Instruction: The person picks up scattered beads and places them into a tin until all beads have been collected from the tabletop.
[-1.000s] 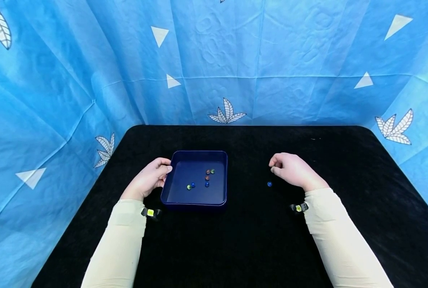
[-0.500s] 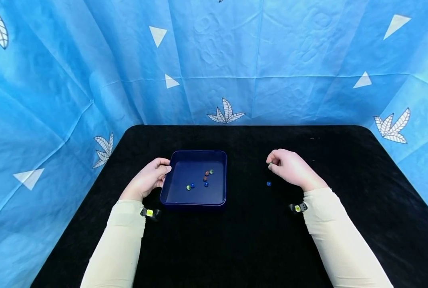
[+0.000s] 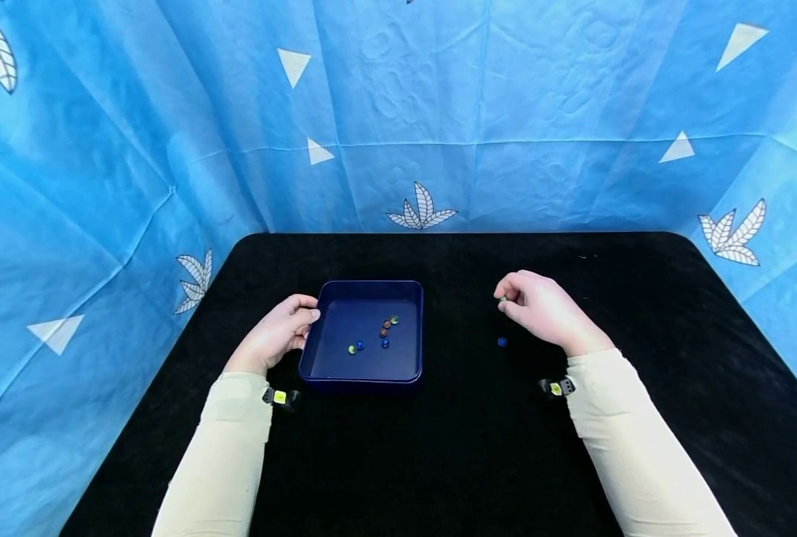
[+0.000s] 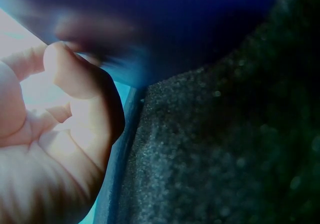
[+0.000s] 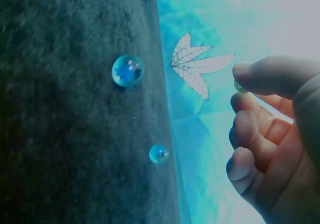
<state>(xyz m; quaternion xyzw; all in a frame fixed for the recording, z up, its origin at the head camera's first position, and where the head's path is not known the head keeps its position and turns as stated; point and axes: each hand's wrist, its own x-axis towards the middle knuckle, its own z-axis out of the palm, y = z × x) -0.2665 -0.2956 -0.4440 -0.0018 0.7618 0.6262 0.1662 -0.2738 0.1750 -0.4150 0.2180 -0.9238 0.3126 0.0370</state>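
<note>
A dark blue square tray (image 3: 361,379) rests on the black cloth, with several green, brown and blue marbles (image 3: 385,343) inside. My left hand (image 3: 279,332) holds the tray's left side, its thumb and index finger at the rim; in the left wrist view the thumb (image 4: 70,74) lies against the outer wall. On the right, my right hand (image 3: 539,309) pinches a small greenish marble (image 5: 239,86) between thumb and index finger, raised over the cloth. A blue marble (image 3: 502,342) lies just below that hand. The right wrist view also shows a second, farther marble (image 5: 159,154) on the cloth.
Black cloth (image 3: 465,447) covers the table. Behind it and at both sides hangs a blue curtain (image 3: 539,112) with white leaves and triangles. A dark wrist camera (image 3: 556,388) is strapped by each cuff.
My right hand has risen slightly away from the blue marble, and the greenish marble now shows between its fingertips. The left hand and the tray have stayed in place.
</note>
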